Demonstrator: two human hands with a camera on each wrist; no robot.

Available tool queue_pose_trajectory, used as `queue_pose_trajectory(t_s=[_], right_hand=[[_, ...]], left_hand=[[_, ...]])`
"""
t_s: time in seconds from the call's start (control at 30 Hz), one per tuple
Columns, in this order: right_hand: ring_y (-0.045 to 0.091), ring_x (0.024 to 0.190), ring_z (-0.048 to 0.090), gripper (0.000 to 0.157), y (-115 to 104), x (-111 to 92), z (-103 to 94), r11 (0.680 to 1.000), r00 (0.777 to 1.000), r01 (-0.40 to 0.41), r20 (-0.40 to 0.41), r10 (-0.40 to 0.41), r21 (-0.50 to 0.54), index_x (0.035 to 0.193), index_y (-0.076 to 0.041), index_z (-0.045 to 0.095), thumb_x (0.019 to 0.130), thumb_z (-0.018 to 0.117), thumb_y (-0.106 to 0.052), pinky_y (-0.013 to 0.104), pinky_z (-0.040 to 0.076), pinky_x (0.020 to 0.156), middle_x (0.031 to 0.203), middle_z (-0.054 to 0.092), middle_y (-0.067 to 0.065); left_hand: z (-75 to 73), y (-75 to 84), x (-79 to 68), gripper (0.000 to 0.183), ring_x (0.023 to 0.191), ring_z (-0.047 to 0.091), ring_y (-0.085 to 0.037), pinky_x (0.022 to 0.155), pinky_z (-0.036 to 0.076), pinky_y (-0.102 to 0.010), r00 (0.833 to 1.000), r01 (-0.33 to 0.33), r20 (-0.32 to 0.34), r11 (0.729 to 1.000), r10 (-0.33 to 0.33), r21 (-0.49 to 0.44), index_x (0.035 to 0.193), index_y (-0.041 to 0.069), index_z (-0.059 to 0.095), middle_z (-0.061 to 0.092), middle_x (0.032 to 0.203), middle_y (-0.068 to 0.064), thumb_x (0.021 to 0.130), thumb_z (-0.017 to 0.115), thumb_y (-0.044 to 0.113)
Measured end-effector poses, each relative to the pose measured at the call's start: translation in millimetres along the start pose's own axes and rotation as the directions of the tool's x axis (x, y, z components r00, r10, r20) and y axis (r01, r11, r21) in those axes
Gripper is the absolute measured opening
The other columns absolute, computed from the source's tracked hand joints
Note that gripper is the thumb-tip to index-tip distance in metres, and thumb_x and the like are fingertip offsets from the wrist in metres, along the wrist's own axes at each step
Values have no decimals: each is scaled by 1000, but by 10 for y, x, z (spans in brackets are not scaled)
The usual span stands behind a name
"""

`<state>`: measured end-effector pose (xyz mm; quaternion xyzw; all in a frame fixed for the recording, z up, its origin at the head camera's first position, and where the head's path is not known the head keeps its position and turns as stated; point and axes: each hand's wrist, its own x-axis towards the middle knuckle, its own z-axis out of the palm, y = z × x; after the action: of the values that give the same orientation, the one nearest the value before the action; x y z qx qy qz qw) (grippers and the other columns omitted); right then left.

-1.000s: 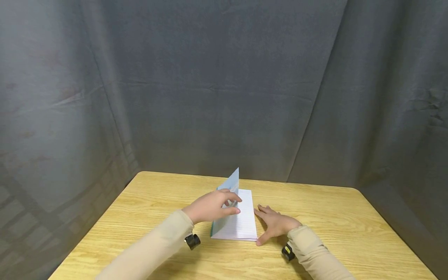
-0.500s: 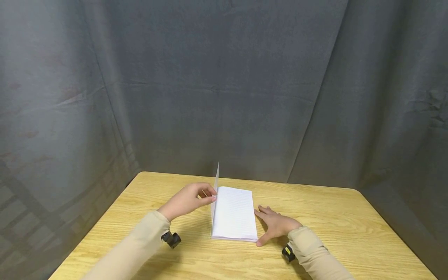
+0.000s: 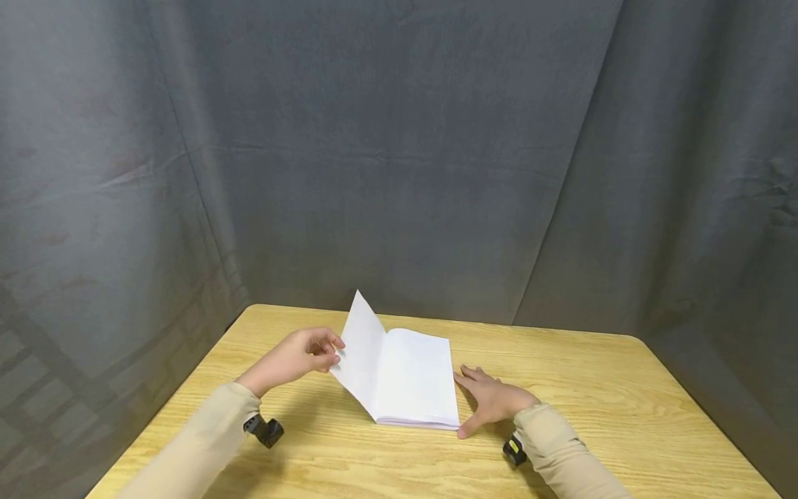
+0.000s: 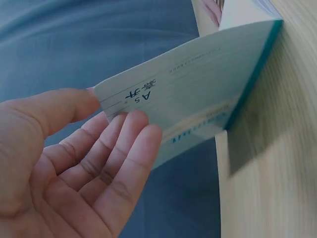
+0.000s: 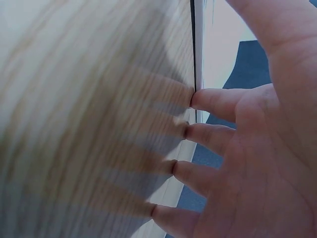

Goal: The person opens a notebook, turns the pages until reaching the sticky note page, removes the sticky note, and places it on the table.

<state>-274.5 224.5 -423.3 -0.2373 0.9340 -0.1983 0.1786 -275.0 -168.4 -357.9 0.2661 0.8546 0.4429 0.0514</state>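
Observation:
A notebook [image 3: 416, 380] lies on the table with its front cover [image 3: 363, 353] tilted up to the left, the pale inner side facing right. My left hand [image 3: 305, 355] pinches the cover's free edge between thumb and fingers. From the left wrist view, the cover's outside [image 4: 198, 84] shows printed lettering and a teal strip along the spine. My right hand [image 3: 492, 400] rests beside the notebook's right edge, fingers spread and fingertips down on the wood. Its thumb is at the lower right corner. In the right wrist view the fingers [image 5: 213, 101] stand straight against the table by the page edges.
The wooden table [image 3: 561, 374] extends around the notebook on every side. Grey cloth [image 3: 386, 159] hangs behind it and at both sides. A small black camera [image 3: 264, 430] is strapped to the left wrist, another [image 3: 514, 449] to the right.
My left hand has moved left, swinging the cover from leaning over the pages, through upright, to leaning outward left. More of the pages is exposed. The right hand stays in place.

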Motion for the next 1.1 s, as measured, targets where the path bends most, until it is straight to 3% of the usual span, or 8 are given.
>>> queue_pose_trajectory(t_s=[0.27, 0.6, 1.1], right_hand=[[53, 143, 8, 114, 34, 5, -8, 1000, 1000, 16, -1, -16, 6, 151, 0, 23, 69, 81, -54, 73, 14, 106, 158, 11, 27], [53, 143, 9, 114, 19, 19, 1, 1000, 1000, 11, -1, -11, 7, 151, -1, 24, 69, 81, -54, 72, 15, 107, 158, 11, 25], [51, 143, 7, 114, -31, 12, 7, 1000, 1000, 6, -4, -6, 22, 151, 0, 24, 68, 82, -51, 72, 12, 107, 158, 11, 26]], left_hand=[[-105, -162, -145, 21, 78, 63, -23, 71, 56, -29, 997, 73, 11, 997, -72, -16, 111, 1, 61, 59, 83, -8, 92, 64, 11], [-116, -401, -301, 20, 69, 61, -26, 65, 54, -36, 993, 114, 16, 992, -115, 51, 107, 1, 61, 58, 79, -5, 91, 65, 11], [4, -648, -405, 20, 60, 52, -16, 53, 47, -29, 977, 193, 74, 979, -198, 69, 104, 0, 60, 54, 74, -7, 88, 68, 9]])
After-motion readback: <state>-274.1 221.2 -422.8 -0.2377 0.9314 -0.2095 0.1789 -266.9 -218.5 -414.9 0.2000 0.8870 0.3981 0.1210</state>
